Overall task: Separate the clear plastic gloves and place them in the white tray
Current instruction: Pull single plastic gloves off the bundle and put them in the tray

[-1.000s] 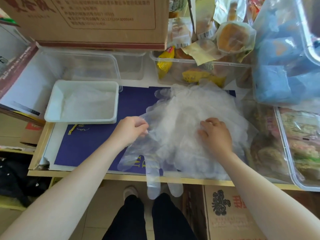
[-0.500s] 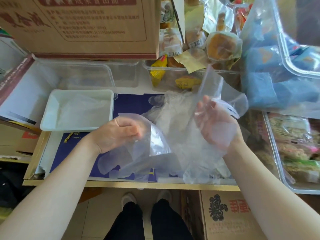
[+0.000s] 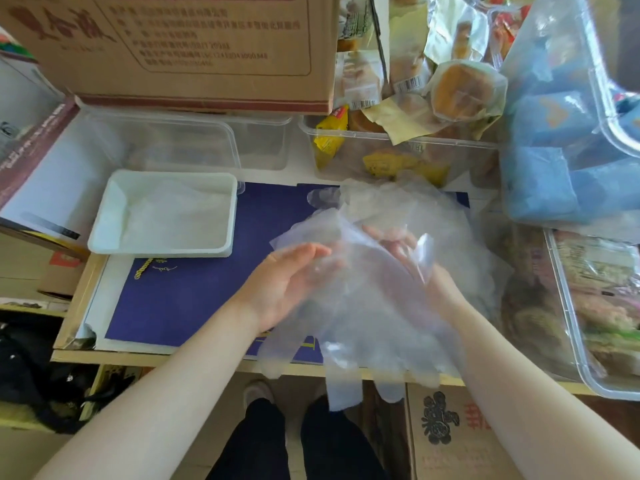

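Clear plastic film now sits lifted between both hands rather than lying flat in the heap: a second ago the left hand (image 3: 291,282) pinched an edge low on the pile and the right hand (image 3: 412,258) pressed down on top of it; half a second ago both had come up with film raised.

The left hand is turned palm-up, fingers loosely extended towards the centre, with film draped over its fingertips. Whether it pinches the sheet or only supports it cannot be told through the blur. The right hand lies behind and under several layers of film, fingers fairly straight and pointing inward; its grip likewise cannot be told.

The clear plastic gloves (image 3: 377,317) remain a bunched mass over the blue mat (image 3: 194,299), the raised part held between the hands, with glove fingers hanging past the front edge of the table (image 3: 104,355).

The white tray (image 3: 104,233) stands to the left on the mat, well apart from both hands, and holds what appears to be thin clear film already laid in it.

Judgement: the separating step is in hand, and no single glove is yet free of the bunch. The layers cling, so more than one may come away together.
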Tool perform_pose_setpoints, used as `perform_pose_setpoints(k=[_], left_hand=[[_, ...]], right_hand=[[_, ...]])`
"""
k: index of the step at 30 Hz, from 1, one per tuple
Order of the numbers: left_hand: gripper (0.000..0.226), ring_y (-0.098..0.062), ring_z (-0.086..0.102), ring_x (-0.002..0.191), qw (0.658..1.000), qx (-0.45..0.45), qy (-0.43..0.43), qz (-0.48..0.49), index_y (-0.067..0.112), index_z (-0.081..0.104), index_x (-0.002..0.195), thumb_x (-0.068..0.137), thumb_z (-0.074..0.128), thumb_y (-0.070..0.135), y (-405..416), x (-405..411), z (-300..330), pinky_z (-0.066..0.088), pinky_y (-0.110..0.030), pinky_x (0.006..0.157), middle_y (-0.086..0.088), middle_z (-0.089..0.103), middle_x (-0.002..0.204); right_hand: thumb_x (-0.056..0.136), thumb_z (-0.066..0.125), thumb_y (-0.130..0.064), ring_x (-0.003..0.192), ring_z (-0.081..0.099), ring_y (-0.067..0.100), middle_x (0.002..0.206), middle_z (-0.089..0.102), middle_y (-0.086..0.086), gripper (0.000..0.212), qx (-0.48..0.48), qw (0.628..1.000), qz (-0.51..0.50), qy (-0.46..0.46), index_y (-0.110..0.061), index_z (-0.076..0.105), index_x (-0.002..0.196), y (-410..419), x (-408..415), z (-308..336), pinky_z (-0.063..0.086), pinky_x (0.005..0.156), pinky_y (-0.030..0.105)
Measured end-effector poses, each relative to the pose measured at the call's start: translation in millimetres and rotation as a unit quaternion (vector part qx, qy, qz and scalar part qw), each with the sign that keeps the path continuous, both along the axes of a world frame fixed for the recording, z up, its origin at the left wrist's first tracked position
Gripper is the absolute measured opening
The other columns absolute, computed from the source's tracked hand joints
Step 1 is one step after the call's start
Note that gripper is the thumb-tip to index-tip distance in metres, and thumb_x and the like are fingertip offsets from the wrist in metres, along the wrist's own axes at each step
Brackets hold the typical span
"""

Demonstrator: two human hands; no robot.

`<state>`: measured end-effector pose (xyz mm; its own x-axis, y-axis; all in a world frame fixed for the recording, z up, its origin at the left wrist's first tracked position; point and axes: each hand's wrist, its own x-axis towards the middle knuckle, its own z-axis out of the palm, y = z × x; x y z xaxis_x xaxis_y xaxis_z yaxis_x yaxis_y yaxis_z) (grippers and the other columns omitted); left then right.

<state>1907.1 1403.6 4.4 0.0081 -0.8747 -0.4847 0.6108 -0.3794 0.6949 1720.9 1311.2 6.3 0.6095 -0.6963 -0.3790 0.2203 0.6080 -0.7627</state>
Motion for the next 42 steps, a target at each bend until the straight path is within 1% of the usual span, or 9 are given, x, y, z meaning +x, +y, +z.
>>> perform_pose_setpoints(k=[3,8,15,19,24,29,34,37,42], left_hand=[[0.022,-0.012,0.066,0.074,0.986,0.016,-0.166,0.024,0.023,0.076,0.069,0.08,0.057,0.027,-2.5,4.8,6.7,0.051,-0.026,0.076,0.0,0.071,0.074],[0.027,-0.011,0.064,0.074,0.961,0.018,-0.276,-0.018,0.022,0.075,0.065,0.087,0.059,0.019,-3.0,21.0,15.4,0.048,-0.029,0.082,0.0,0.071,0.075],[0.024,-0.014,0.061,0.084,0.935,0.02,-0.35,-0.059,0.015,0.073,0.074,0.091,0.056,0.019,-1.7,34.4,31.7,0.046,-0.019,0.081,-0.009,0.072,0.093],[0.026,-0.021,0.064,0.089,0.945,0.041,-0.323,-0.015,0.014,0.071,0.076,0.094,0.053,0.018,4.2,48.4,34.3,0.053,-0.027,0.081,-0.007,0.071,0.092],[0.032,-0.017,0.067,0.076,0.953,0.088,-0.275,0.091,0.013,0.064,0.073,0.097,0.044,0.022,10.3,76.6,44.6,0.052,-0.026,0.07,0.001,0.065,0.1],[0.022,-0.013,0.069,0.081,0.948,0.049,-0.271,0.162,0.014,0.07,0.084,0.093,0.052,0.024,14.3,77.7,60.3,0.053,-0.028,0.08,0.002,0.067,0.105],[0.028,-0.006,0.061,0.108,0.958,-0.057,-0.282,0.002,0.028,0.067,0.102,0.097,0.041,0.037,24.8,45.7,60.8,0.039,-0.036,0.106,0.01,0.068,0.109],[0.032,-0.01,0.06,0.101,0.964,-0.056,-0.258,-0.016,0.027,0.07,0.088,0.095,0.042,0.041,30.8,42.2,56.8,0.04,-0.042,0.105,0.004,0.069,0.1],[0.075,-0.024,0.059,0.108,0.983,-0.093,-0.142,-0.075,0.005,0.058,0.117,0.081,0.043,0.069,41.5,62.4,48.5,0.046,-0.037,0.097,-0.023,0.061,0.117]], right_hand=[[0.086,0.051,-0.024,0.125,0.049,0.026,0.126,0.059,0.013,0.041,0.033,0.994,0.054,-0.084,-0.002,0.061,0.119,-7.8,-22.1,-8.0,0.025,0.113,0.046],[0.072,0.027,-0.068,0.07,0.066,0.02,0.096,0.071,0.012,0.08,0.033,0.988,0.117,0.099,-0.006,0.068,0.102,-32.1,-21.2,22.6,0.053,0.069,0.027],[0.089,0.061,-0.027,0.055,0.052,0.008,0.07,0.066,-0.003,0.016,-0.158,0.926,0.152,0.307,-0.014,0.066,0.081,-28.3,22.9,37.4,0.04,0.062,0.023],[0.09,0.058,-0.015,0.048,0.049,0.006,0.058,0.058,-0.003,0.018,-0.209,0.916,0.032,0.342,-0.013,0.058,0.073,-20.5,29.8,42.1,0.04,0.056,0.022],[0.091,0.052,-0.016,0.042,0.046,0.003,0.06,0.057,0.001,0.018,-0.318,0.835,-0.167,0.418,-0.017,0.05,0.073,-7.2,23.6,62.9,0.04,0.05,0.022],[0.09,0.054,-0.021,0.049,0.05,0.014,0.057,0.052,-0.003,0.024,-0.457,0.751,-0.192,0.437,-0.021,0.043,0.069,31.7,44.7,96.0,0.041,0.051,0.029],[0.089,0.057,-0.019,0.051,0.045,0.006,0.06,0.049,-0.014,0.033,-0.496,0.763,-0.059,0.41,-0.032,0.035,0.068,73.9,100.2,76.8,0.036,0.054,0.025],[0.088,0.057,-0.014,0.062,0.047,0.018,0.076,0.049,-0.006,0.022,-0.496,0.772,0.003,0.397,-0.02,0.04,0.075,90.4,124.4,57.9,0.036,0.059,0.033],[0.09,0.055,-0.02,0.052,0.049,0.009,0.07,0.056,-0.007,0.014,-0.464,0.816,0.002,0.344,-0.019,0.046,0.079,105.2,138.1,50.1,0.04,0.053,0.025]])
